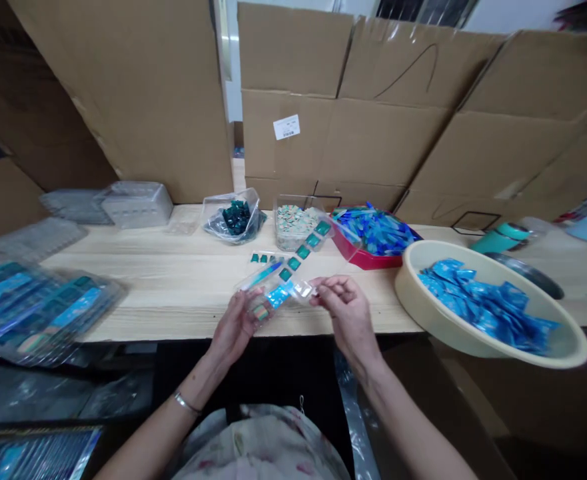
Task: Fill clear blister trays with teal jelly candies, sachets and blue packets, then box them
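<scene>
My left hand (234, 321) is closed on the near end of a clear plastic blister pack (262, 308), which tilts away over the table's front edge. In the pack lie a row of dark green square pieces (294, 265), a bright blue packet (279, 294) and a striped piece near my left fingers. Blue pen-like sticks (268, 272) lie along its left side. My right hand (346, 308) has thumb and fingers pinched on a small shiny clear plastic piece (303, 291) at the pack's right side. Whether that piece is part of the pack, I cannot tell.
Behind the pack stand a bag of dark green pieces (236, 217), a clear box of pale pieces (297, 219) and a red tray of blue sticks (373, 230). Right is a cream basin (404, 283) of blue packets; left, filled packs (73, 300). Cardboard (293, 60) walls the back.
</scene>
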`<control>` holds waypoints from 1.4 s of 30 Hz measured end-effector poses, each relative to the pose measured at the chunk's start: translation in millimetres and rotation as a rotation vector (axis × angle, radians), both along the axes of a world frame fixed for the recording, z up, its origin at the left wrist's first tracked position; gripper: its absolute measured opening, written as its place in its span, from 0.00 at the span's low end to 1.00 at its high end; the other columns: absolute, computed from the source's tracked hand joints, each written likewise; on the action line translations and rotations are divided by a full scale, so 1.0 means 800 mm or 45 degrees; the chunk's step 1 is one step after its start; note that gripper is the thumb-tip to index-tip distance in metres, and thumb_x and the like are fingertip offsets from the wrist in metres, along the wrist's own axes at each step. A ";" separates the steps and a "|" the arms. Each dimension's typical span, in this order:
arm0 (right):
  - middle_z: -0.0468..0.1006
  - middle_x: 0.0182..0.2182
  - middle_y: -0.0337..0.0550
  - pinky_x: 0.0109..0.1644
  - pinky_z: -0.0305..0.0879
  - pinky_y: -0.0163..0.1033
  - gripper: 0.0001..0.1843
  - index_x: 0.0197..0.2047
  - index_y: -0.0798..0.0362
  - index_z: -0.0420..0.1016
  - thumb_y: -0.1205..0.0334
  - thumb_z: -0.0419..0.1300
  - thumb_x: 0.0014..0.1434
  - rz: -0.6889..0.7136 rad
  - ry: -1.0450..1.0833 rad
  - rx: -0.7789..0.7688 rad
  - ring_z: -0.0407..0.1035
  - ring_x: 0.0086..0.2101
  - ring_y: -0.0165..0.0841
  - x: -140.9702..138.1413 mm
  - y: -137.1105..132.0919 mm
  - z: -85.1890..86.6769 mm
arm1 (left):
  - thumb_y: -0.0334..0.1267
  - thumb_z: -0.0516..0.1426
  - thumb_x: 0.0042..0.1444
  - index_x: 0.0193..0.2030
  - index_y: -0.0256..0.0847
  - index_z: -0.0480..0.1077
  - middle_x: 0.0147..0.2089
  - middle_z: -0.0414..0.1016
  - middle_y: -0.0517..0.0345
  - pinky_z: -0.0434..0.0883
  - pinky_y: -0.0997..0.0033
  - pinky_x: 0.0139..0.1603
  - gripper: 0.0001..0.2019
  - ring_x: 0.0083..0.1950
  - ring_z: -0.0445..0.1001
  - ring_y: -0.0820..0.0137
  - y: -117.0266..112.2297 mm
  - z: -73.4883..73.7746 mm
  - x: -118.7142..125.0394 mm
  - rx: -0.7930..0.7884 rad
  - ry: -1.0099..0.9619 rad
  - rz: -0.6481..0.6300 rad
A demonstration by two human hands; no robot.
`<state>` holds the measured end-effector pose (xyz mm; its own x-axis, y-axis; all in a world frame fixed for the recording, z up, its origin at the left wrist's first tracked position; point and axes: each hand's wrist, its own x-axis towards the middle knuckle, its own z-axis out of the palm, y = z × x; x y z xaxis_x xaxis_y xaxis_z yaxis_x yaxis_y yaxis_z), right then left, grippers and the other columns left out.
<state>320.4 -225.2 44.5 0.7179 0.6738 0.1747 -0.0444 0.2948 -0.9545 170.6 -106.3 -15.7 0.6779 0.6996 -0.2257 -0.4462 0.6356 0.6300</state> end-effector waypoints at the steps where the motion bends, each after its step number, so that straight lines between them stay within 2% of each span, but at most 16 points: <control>1: 0.78 0.34 0.40 0.33 0.71 0.37 0.12 0.32 0.51 0.64 0.60 0.65 0.49 0.041 0.157 0.017 0.70 0.26 0.28 -0.016 0.007 -0.006 | 0.42 0.56 0.58 0.48 0.41 0.68 0.53 0.73 0.49 0.74 0.63 0.41 0.13 0.41 0.76 0.66 -0.005 -0.002 0.005 0.001 -0.036 0.003; 4: 0.79 0.31 0.38 0.32 0.71 0.35 0.16 0.31 0.51 0.64 0.61 0.68 0.44 0.081 0.458 0.028 0.70 0.25 0.27 -0.054 0.025 -0.027 | 0.46 0.53 0.60 0.52 0.42 0.68 0.54 0.72 0.48 0.73 0.70 0.35 0.17 0.43 0.75 0.65 -0.015 -0.008 0.012 0.016 -0.120 0.005; 7: 0.79 0.30 0.38 0.33 0.72 0.35 0.18 0.29 0.51 0.64 0.62 0.70 0.41 0.059 0.601 0.017 0.72 0.27 0.29 -0.075 0.036 -0.043 | 0.49 0.49 0.61 0.51 0.40 0.69 0.53 0.74 0.47 0.72 0.69 0.38 0.19 0.47 0.74 0.64 -0.021 -0.009 0.012 0.010 -0.165 0.035; 12: 0.78 0.27 0.35 0.36 0.74 0.36 0.19 0.30 0.52 0.65 0.62 0.72 0.40 0.081 0.642 -0.045 0.74 0.28 0.29 -0.088 0.039 -0.049 | 0.57 0.46 0.60 0.51 0.40 0.69 0.49 0.76 0.47 0.73 0.66 0.38 0.25 0.45 0.76 0.62 -0.022 -0.001 0.009 0.024 -0.173 0.105; 14: 0.78 0.25 0.35 0.37 0.74 0.37 0.20 0.31 0.52 0.67 0.60 0.72 0.40 0.152 0.618 -0.095 0.74 0.27 0.29 -0.089 0.037 -0.050 | 0.54 0.51 0.59 0.48 0.40 0.70 0.45 0.77 0.50 0.72 0.68 0.36 0.21 0.41 0.76 0.65 -0.021 0.001 0.009 0.025 -0.132 0.148; 17: 0.78 0.25 0.37 0.35 0.73 0.37 0.19 0.32 0.53 0.69 0.55 0.71 0.42 0.278 0.518 -0.213 0.74 0.27 0.30 -0.084 0.031 -0.053 | 0.43 0.59 0.55 0.45 0.41 0.70 0.42 0.78 0.55 0.72 0.72 0.36 0.13 0.38 0.77 0.70 -0.017 0.002 0.007 0.039 -0.061 0.234; 19: 0.78 0.23 0.39 0.30 0.72 0.36 0.18 0.31 0.54 0.69 0.50 0.68 0.47 0.319 0.353 -0.351 0.73 0.24 0.30 -0.073 0.026 -0.054 | 0.42 0.61 0.53 0.45 0.41 0.69 0.44 0.78 0.55 0.72 0.72 0.37 0.13 0.40 0.77 0.69 -0.014 0.002 0.001 0.034 -0.046 0.245; 20: 0.76 0.22 0.39 0.27 0.70 0.35 0.18 0.30 0.55 0.70 0.47 0.65 0.49 0.296 0.235 -0.412 0.71 0.22 0.29 -0.066 0.023 -0.054 | 0.42 0.61 0.53 0.46 0.41 0.69 0.45 0.77 0.54 0.72 0.71 0.37 0.14 0.41 0.77 0.68 -0.012 0.002 -0.003 0.022 -0.041 0.235; 22: 0.74 0.22 0.38 0.22 0.65 0.33 0.19 0.33 0.54 0.70 0.45 0.62 0.52 0.128 -0.041 -0.467 0.67 0.20 0.28 -0.047 0.020 -0.053 | 0.42 0.61 0.53 0.47 0.42 0.69 0.49 0.76 0.52 0.73 0.69 0.38 0.15 0.44 0.77 0.65 -0.008 0.004 -0.012 0.002 -0.023 0.202; 25: 0.73 0.33 0.41 0.26 0.66 0.35 0.21 0.46 0.52 0.70 0.48 0.61 0.54 -0.157 -0.462 -0.422 0.66 0.27 0.30 -0.020 0.024 -0.050 | 0.41 0.61 0.53 0.49 0.43 0.68 0.52 0.74 0.51 0.75 0.67 0.38 0.16 0.43 0.77 0.64 -0.005 0.010 -0.025 0.020 0.025 0.157; 27: 0.70 0.37 0.43 0.31 0.67 0.36 0.19 0.48 0.51 0.71 0.50 0.60 0.56 -0.157 -0.700 -0.407 0.65 0.30 0.30 -0.012 0.033 -0.049 | 0.42 0.61 0.54 0.49 0.43 0.67 0.52 0.74 0.52 0.75 0.66 0.38 0.16 0.42 0.78 0.64 -0.004 0.013 -0.032 0.045 0.061 0.145; 30: 0.67 0.35 0.42 0.32 0.66 0.37 0.16 0.46 0.52 0.74 0.53 0.58 0.59 -0.091 -0.900 -0.369 0.62 0.28 0.29 -0.013 0.047 -0.051 | 0.45 0.60 0.53 0.48 0.41 0.68 0.49 0.75 0.51 0.76 0.66 0.36 0.17 0.40 0.78 0.64 -0.003 0.015 -0.039 0.069 0.111 0.176; 32: 0.67 0.35 0.43 0.33 0.66 0.38 0.16 0.47 0.52 0.74 0.54 0.57 0.59 -0.112 -0.937 -0.340 0.62 0.29 0.29 -0.018 0.055 -0.053 | 0.47 0.60 0.53 0.47 0.40 0.68 0.46 0.76 0.50 0.76 0.67 0.32 0.18 0.37 0.78 0.65 -0.002 0.013 -0.043 0.088 0.153 0.188; 34: 0.68 0.39 0.46 0.37 0.68 0.40 0.16 0.46 0.53 0.75 0.54 0.58 0.58 -0.146 -0.934 -0.321 0.65 0.35 0.32 -0.023 0.062 -0.054 | 0.49 0.59 0.54 0.47 0.39 0.68 0.44 0.76 0.49 0.75 0.69 0.28 0.19 0.34 0.78 0.66 0.000 0.011 -0.046 0.112 0.196 0.167; 37: 0.71 0.44 0.50 0.42 0.69 0.43 0.18 0.46 0.53 0.75 0.51 0.58 0.57 -0.070 -0.789 -0.344 0.67 0.42 0.37 -0.026 0.069 -0.053 | 0.49 0.58 0.54 0.47 0.39 0.68 0.46 0.76 0.48 0.74 0.71 0.27 0.19 0.36 0.77 0.65 0.002 0.011 -0.050 0.135 0.219 0.143; 42: 0.75 0.43 0.51 0.42 0.70 0.43 0.25 0.51 0.55 0.71 0.48 0.59 0.55 0.146 -0.464 -0.448 0.70 0.40 0.37 -0.027 0.071 -0.056 | 0.40 0.60 0.54 0.52 0.44 0.66 0.51 0.73 0.54 0.74 0.70 0.41 0.18 0.47 0.75 0.66 0.011 0.011 -0.062 0.088 0.132 0.210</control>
<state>299.2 -168.3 -0.4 0.5709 0.8075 0.1484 0.2963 -0.0341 -0.9545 121.0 -97.8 -7.1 0.5284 0.8156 -0.2359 -0.4710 0.5128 0.7178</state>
